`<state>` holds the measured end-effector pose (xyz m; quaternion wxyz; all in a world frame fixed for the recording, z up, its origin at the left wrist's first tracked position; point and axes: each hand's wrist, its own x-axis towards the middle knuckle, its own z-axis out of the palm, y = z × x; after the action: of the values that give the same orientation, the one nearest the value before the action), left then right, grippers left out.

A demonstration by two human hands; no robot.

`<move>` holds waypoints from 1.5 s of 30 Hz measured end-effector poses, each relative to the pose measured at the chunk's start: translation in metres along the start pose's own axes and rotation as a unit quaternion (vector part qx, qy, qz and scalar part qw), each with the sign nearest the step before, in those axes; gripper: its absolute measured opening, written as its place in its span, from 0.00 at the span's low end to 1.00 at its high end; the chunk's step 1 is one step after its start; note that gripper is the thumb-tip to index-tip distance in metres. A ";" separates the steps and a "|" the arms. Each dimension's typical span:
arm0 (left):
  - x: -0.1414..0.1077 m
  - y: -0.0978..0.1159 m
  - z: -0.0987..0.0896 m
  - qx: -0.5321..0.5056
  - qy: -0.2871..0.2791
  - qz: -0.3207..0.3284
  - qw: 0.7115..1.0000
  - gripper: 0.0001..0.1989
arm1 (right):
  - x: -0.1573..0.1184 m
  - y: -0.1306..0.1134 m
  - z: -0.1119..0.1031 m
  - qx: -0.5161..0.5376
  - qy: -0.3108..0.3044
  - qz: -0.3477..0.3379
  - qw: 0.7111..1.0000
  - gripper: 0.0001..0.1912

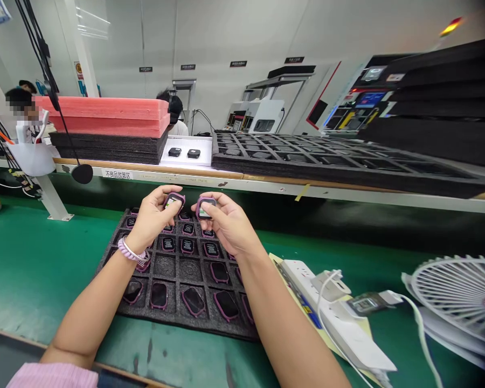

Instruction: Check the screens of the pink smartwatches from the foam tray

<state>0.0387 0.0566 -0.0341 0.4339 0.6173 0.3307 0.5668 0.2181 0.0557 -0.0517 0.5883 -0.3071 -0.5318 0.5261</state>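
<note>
My left hand (154, 212) is closed on a purple-framed smartwatch (173, 201) without a strap, its screen lit. A second purple smartwatch (206, 208), also lit, is pinched between the thumb and fingers of my right hand (228, 223). Both are held up side by side, a small gap apart, over the far part of a black foam tray (186, 322). Several more purple watches lie in the tray's square compartments; some screens show white text, while those in the near row, such as this dark watch (226, 305), are black. Two middle compartments hold no watch. My forearms cover parts of the tray.
Right of the tray are a white power strip (339, 323) with plugs and cables, and a white fan (461, 302). A shelf (267, 183) runs across the back, bearing pink foam (109, 116), a white box (186, 159) with two dark pieces, and black trays (307, 153). People sit beyond.
</note>
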 end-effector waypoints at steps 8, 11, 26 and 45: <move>-0.001 -0.003 0.000 -0.041 -0.063 -0.029 0.997 0.32 | -0.004 -0.007 -0.001 0.069 -0.024 0.025 0.997 0.25; -0.005 -0.007 -0.003 -0.032 -0.079 -0.046 0.995 0.33 | -0.009 -0.004 -0.005 0.063 -0.021 0.039 0.997 0.23; -0.054 -0.068 -0.042 0.458 -0.280 -0.043 0.843 0.21 | -0.044 0.033 -0.042 0.058 -0.064 0.176 0.981 0.23; -0.039 -0.043 -0.004 0.500 -0.312 0.019 0.808 0.18 | -0.059 0.059 -0.057 -0.560 -0.167 -0.084 0.807 0.23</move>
<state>0.0333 0.0398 -0.0896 0.1341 0.8986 0.4036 0.1079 0.2624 0.0264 -0.1376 0.2583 -0.4447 -0.8479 0.1285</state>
